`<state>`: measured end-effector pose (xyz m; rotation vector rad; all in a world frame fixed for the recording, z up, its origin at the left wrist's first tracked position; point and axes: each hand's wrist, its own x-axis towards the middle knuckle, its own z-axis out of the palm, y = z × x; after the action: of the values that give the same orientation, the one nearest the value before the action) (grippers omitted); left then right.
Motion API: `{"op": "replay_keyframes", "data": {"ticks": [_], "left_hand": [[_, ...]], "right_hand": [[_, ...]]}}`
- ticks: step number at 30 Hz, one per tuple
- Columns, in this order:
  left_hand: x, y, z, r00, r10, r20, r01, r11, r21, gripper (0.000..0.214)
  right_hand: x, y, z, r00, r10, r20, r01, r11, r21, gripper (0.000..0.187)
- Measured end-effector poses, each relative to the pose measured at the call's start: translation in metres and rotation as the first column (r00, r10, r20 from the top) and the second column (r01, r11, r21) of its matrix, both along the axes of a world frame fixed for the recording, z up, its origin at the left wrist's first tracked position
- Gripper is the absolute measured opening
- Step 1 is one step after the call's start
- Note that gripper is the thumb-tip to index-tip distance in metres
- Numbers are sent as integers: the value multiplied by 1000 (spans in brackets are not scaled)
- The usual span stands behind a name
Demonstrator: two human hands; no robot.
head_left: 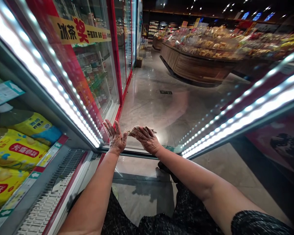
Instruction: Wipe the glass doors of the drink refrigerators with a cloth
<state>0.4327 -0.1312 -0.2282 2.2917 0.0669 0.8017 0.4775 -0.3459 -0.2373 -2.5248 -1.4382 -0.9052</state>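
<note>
Both my arms reach forward to the lower part of an open glass fridge door [176, 107]. My left hand [115, 138] is open, its fingers spread and pointing up against the glass near the door's bottom rail [134, 154]. Right beside it, my right hand [147, 139] is closed on a crumpled pale cloth [135, 130] and presses it flat to the glass. The cloth sticks out past the fingertips toward the left hand. The two hands are almost touching.
The fridge's lit shelf [26, 169] at left holds yellow packets [13, 150] behind price labels. More red-framed glass-door fridges [112, 49] line the aisle. A wooden display island [198, 65] piled with goods stands across the shiny floor [156, 81]. LED strips [247, 114] glare on the door.
</note>
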Motion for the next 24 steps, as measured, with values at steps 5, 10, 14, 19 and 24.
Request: {"op": "replay_keyframes", "data": {"ticks": [5, 10, 14, 19, 24], "left_hand": [[3, -8, -2, 1000, -13, 8, 13, 999, 31, 101], [4, -14, -3, 1000, -13, 12, 12, 999, 53, 98], [5, -20, -8, 1000, -5, 5, 5, 998, 60, 92], [9, -24, -12, 1000, 23, 4, -23, 998, 63, 95], [10, -25, -14, 1000, 10, -1, -10, 1000, 30, 93]], "right_hand": [[4, -9, 17, 990, -126, 66, 118, 986, 118, 67], [-1, -33, -11, 992, -127, 6, 126, 989, 80, 64], [-6, -56, -27, 994, -103, -49, 104, 994, 23, 57], [0, -63, -8, 974, -220, -50, 223, 973, 62, 57], [-3, -72, -28, 944, -327, -36, 329, 937, 119, 51]]}}
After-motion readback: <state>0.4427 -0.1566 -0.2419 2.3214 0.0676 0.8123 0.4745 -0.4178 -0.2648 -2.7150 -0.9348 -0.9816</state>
